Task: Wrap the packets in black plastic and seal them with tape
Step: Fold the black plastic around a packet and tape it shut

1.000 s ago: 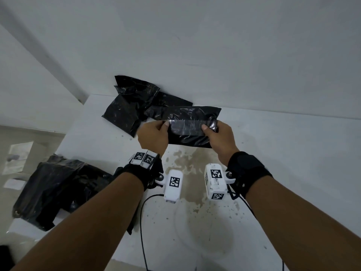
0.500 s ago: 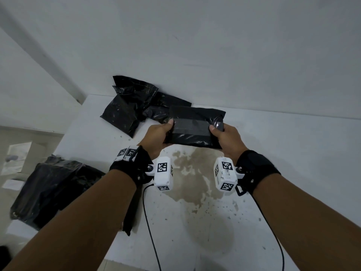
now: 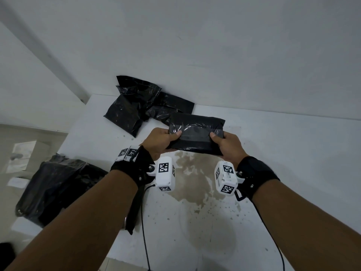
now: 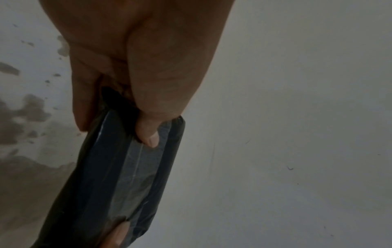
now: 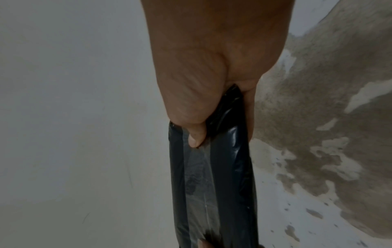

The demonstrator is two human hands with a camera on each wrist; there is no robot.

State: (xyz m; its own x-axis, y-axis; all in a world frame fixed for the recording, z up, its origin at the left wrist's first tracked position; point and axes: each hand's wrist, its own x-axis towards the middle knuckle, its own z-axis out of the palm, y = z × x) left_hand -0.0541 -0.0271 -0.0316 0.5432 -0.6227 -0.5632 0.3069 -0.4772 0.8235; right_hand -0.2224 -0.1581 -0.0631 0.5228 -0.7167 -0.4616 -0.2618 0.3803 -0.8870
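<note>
In the head view, a black-wrapped packet point(image 3: 195, 136) is gripped at its ends by the left hand point(image 3: 159, 141) and right hand point(image 3: 228, 146), held above a stained white table point(image 3: 293, 173) beside a white wall point(image 3: 214, 45). In the left wrist view, the tape strip point(image 4: 137, 176) is pressed by the thumb, fingers curled beneath. In the right wrist view, the same pinch is seen.

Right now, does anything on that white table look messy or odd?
Yes: a brownish blotchy stain with scattered specks spreads over the white table, below the wrapped packet both hands hold. It looks like a dried spill.
</note>
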